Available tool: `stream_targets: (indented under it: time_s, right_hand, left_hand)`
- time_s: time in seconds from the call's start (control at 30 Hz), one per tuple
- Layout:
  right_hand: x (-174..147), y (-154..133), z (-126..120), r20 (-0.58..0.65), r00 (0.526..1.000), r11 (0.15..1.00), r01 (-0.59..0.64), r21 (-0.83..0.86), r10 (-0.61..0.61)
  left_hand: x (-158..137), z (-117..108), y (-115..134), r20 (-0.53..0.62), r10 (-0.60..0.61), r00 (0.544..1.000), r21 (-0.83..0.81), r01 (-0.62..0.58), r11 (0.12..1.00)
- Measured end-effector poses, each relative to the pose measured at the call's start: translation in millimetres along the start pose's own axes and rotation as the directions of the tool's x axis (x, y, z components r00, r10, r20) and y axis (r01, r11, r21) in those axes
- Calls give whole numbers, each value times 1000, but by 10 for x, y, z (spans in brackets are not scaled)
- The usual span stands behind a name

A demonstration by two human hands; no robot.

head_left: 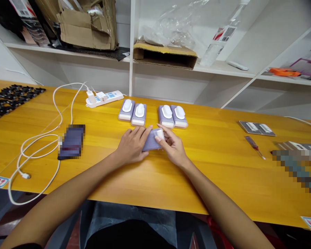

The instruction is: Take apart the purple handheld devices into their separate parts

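Note:
Between my hands, above the front part of the table, is a lavender ridged case (151, 141) with a white end piece. My left hand (131, 144) grips its left end, fingers lying over the top. At the right end, my right hand (173, 147) holds it with the thumb on the white part and the fingers behind. Just beyond stand similar lavender cases in two pairs, a left pair (138, 119) and a right pair (180, 121). Each of these carries a white oval piece on its upper face. The underside of the held case is hidden.
A phone (72, 141) and looped white cable (24, 148) lie left, near a power strip (105, 99). Black parts (10, 98) spread at far left. Rightward are a screwdriver (255, 147) and a grey plate (257, 128). White shelving (131, 45) with cardboard boxes rises behind.

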State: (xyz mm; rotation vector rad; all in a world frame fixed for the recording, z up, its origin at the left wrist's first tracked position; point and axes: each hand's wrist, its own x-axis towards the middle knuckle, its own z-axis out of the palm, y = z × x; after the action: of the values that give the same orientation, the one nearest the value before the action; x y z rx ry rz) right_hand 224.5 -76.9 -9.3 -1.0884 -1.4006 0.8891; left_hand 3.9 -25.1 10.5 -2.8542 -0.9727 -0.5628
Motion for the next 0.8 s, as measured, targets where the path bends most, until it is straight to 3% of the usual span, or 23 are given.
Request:
stream_targets:
  time_s: [0.27, 0.43, 0.6, 0.7, 0.8]
  right_hand:
    - [43, -22, -52, 122, 983, 972, -156, 176, 136]
    - [31, -96, -86, 26, 985, 985, -171, 2, 170]
    - [83, -139, -304, 187, 961, 970, -223, 100, 202]
    - [151, -95, -491, 50, 982, 975, -185, 119, 180]
    - [199, -5, -627, -168, 980, 965, -144, -219, 108]
  left_hand:
    - [41, -122, -43, 146, -12, 989, -53, 20, 998]
    - [56, -166, -24, 188, -4, 982, -120, 27, 992]
    - [20, -125, -126, 178, 38, 983, -241, 6, 971]
    - [4, -78, -240, 119, -39, 992, -321, 76, 944]
    - [30, -40, -306, -1, -153, 988, -519, 130, 845]
